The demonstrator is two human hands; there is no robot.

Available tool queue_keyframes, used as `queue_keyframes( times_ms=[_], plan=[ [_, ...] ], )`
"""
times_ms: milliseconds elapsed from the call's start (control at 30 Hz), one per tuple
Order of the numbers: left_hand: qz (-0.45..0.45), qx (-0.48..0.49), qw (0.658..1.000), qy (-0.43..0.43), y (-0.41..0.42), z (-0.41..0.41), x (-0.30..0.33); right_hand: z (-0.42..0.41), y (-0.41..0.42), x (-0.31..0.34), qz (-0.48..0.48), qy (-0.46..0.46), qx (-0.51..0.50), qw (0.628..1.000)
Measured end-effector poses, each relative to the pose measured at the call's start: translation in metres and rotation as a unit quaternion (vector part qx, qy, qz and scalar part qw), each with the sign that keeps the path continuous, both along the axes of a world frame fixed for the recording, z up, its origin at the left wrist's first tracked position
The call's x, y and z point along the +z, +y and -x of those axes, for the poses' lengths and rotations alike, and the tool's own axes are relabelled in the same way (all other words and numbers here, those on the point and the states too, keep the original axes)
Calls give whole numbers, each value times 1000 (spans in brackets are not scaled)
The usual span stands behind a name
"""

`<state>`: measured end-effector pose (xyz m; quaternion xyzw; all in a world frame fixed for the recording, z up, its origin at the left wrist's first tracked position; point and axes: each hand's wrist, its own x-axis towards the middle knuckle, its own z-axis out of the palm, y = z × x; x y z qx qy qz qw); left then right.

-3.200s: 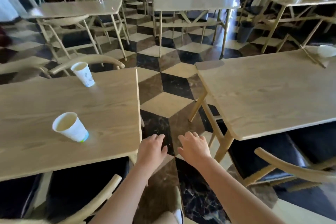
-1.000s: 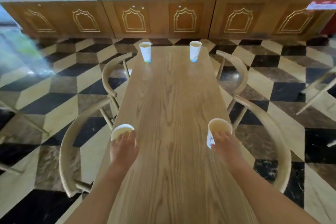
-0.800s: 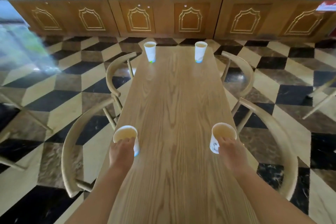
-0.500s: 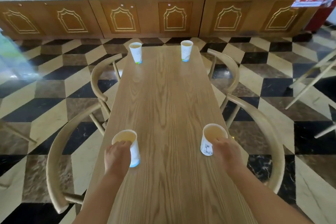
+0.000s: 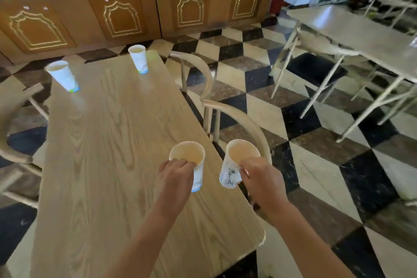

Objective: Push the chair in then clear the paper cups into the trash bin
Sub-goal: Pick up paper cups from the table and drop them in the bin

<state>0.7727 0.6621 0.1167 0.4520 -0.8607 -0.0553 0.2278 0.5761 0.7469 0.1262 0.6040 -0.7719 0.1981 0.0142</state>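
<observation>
1. Since half a second ago both held cups have come together near the bench's [image 5: 101, 165] right edge, and the view has swung right.
2. The left hand [image 5: 174, 178] grips the left cup [image 5: 189, 160] over the bench; the right hand [image 5: 261, 178] grips the right cup [image 5: 234, 162], just past the edge.
3. Two more cups [image 5: 64, 75] [image 5: 138, 58], white and upright, stand at the far end.
4. Chairs [image 5: 243, 124] line the sides; the floor [image 5: 316, 165] is chequered.
</observation>
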Motion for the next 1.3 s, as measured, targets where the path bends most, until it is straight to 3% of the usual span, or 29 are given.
queue_keyframes(
  times_ms=[200,367,667,1033,1300],
  plan=[
    [6,-67,997,32,38,110,5,77,54,7,33,-53,-68,996],
    [6,-92,994,56,82,206,17,161,88,11,43,-56,-56,996],
    [-18,-102,995,9,106,320,11,280,107,4,29,-37,-20,999],
    [-54,-120,991,7,3,446,-6,406,9,-2,46,10,9,999],
    [-17,-122,991,47,-116,523,12,489,-104,7,58,37,38,997]
  ],
)
